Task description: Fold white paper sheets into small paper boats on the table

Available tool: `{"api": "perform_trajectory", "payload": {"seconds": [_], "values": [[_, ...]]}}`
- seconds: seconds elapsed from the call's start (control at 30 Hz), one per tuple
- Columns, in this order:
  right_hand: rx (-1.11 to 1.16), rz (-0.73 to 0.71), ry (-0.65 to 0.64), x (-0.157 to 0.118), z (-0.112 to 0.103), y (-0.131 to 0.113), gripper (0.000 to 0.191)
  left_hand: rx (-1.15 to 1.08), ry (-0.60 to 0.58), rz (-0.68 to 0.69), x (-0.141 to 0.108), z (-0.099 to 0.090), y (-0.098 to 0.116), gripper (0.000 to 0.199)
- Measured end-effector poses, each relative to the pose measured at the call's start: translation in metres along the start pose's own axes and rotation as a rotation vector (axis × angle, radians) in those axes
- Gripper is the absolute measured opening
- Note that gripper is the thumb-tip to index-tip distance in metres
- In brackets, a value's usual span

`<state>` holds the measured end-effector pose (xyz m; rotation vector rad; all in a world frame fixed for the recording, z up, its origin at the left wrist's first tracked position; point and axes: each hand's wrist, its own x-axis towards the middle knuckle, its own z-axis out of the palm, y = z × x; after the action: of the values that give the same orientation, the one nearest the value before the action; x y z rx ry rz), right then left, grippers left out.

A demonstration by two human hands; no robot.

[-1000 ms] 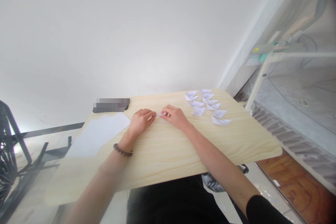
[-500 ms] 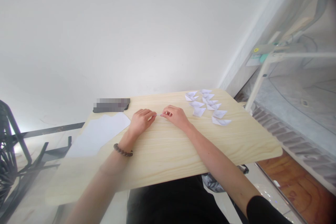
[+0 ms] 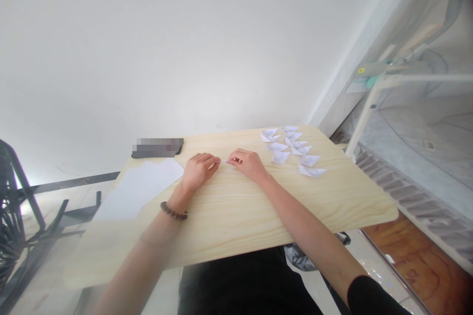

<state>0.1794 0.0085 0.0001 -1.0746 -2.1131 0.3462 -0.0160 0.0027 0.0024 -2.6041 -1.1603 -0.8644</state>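
A small folded piece of white paper point(image 3: 224, 161) spans the gap between my two hands above the middle of the table. My left hand point(image 3: 199, 171), with a beaded bracelet on its wrist, pinches one end between thumb and fingers. The other end is pinched by my right hand point(image 3: 248, 163). Only a thin edge of the paper shows; my fingers hide the rest. Several folded white paper boats point(image 3: 312, 171) lie in loose rows to the right of my right hand. Left of my left hand, white paper sheets point(image 3: 136, 187) lie overlapping.
The wooden table point(image 3: 236, 226) stands against a white wall point(image 3: 221, 49). At its back left lies a dark flat object point(image 3: 157, 151), partly blurred out. A white metal frame point(image 3: 364, 118) rises past the right edge, and a black chair point(image 3: 22, 192) is at far left.
Both hands keep almost the same place and grip on the paper. The view has shifted very slightly.
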Motion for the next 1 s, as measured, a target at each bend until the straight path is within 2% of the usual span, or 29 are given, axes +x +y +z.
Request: {"api": "perform_trajectory", "payload": {"seconds": [0.3,0.47,0.7,1.0], "values": [[-0.011,0.033,-0.013,-0.0001,0.0,0.0005,0.011,0.011,-0.014,-0.029,-0.0011,0.0009,-0.0003,0.019],[-0.048,-0.007,-0.032,-0.0005,-0.0013,-0.0005,0.008,0.005,-0.042,-0.063,-0.0007,0.0013,0.0005,0.021],[-0.076,0.0,-0.031,-0.0014,-0.0013,0.0007,0.008,0.012,-0.108,-0.186,-0.0046,0.0049,-0.003,0.026],[-0.135,-0.078,-0.038,0.0004,0.001,0.0002,0.014,0.044,-0.13,-0.222,-0.0062,0.0078,-0.0029,0.03]]}}
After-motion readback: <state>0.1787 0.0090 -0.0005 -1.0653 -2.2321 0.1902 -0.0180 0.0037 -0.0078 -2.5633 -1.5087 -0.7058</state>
